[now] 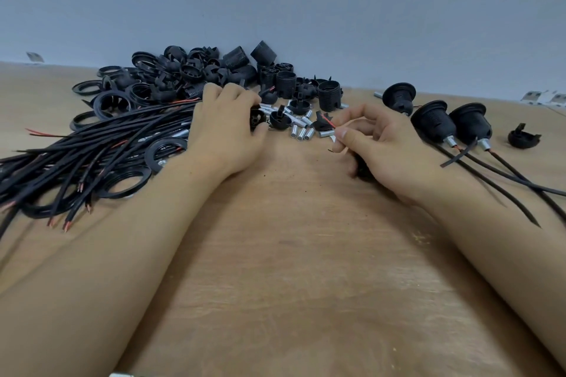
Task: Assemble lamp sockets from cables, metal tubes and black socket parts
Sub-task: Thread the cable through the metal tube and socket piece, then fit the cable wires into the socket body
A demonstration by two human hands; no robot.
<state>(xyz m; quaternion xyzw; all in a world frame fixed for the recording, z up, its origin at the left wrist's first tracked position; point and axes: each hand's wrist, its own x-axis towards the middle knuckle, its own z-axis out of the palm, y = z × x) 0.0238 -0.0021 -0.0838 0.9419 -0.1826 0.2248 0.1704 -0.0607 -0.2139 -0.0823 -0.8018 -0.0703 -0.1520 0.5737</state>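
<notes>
Hands first, as I see them through the head camera: my left hand curls round a black socket part, gripping it between thumb and fingers at the near edge of the parts heap. My right hand pinches a red wire end between thumb and forefinger; the wire's long axis runs diagonally, pointing up and left toward the scattered metal tubes. Something dark sits under that palm, but I cannot tell what it is.

The tubes lie loose between my two hands, most with their long axes pointing roughly away from me. The bundle of black cables lies left of my left forearm, its length running from far right to near left, bared copper tips toward me. The heap of black socket parts sits against the wall. Three assembled sockets lie on the wooden table to my right, wide ends toward the wall, their cables trailing toward me.
</notes>
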